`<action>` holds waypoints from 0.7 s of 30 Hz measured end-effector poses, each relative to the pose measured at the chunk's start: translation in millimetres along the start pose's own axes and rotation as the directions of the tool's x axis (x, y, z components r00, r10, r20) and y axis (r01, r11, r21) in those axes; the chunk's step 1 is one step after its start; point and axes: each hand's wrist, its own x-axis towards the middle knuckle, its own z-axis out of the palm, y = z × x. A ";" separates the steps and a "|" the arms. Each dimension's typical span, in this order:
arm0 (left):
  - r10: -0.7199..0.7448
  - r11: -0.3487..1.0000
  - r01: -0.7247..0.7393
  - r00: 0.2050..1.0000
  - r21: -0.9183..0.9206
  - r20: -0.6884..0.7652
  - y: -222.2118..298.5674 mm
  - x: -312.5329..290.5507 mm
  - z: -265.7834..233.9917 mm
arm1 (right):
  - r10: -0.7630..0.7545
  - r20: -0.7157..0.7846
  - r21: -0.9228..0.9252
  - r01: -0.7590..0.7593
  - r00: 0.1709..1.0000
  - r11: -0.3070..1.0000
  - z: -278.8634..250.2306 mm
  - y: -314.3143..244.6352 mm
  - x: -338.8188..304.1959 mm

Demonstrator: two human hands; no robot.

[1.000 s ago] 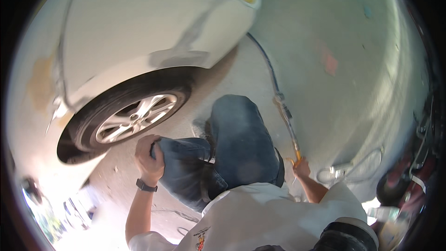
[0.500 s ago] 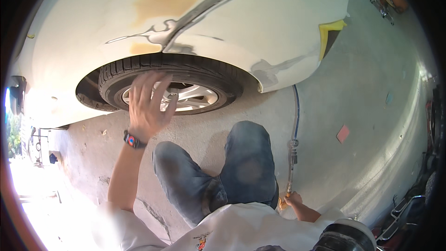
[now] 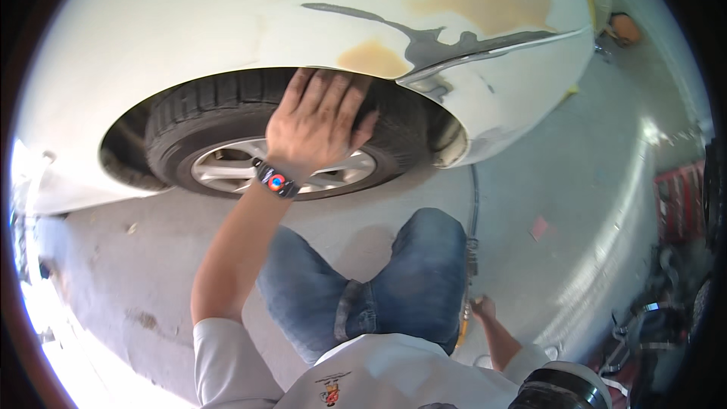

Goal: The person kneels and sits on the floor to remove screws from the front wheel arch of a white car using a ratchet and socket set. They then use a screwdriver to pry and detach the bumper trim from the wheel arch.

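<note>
White fender, arching over the wheel, looks patched but unpainted — my left hand loosely spread at its edge, my right hand apparently wrapped around a yellow-ended hose.

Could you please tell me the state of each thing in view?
Left hand: open, back showing
Hose: stretched out
Right hand: beside the hose, grip unclear
Car body: patched with tan and dark grey
Wheel: mounted, partly hidden behind the left hand
Watch: strapped on, screen lit
Pink square: lying flat
</note>
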 end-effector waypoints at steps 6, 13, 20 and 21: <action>-0.002 0.993 -0.003 0.999 -0.116 -0.038 -5.0 -4.6 7.0 | -0.300 -0.423 -0.007 0.328 0.855 0.945 -178.0 -109.1 20.0; 0.054 0.992 -0.070 0.988 -0.102 -0.147 -13.0 -15.2 15.0 | -0.590 -0.778 -0.350 0.629 0.218 0.694 -384.9 -294.4 -88.9; 0.051 0.981 -0.080 0.985 -0.176 -0.166 -16.8 -18.1 17.3 | -0.722 -0.438 -0.841 0.528 -0.536 0.118 -494.0 -449.5 -170.4; 0.032 0.980 -0.065 0.984 -0.187 -0.175 -15.2 -18.3 17.8 | -0.702 -0.417 -0.849 0.523 -0.577 0.076 -499.6 -462.0 -168.3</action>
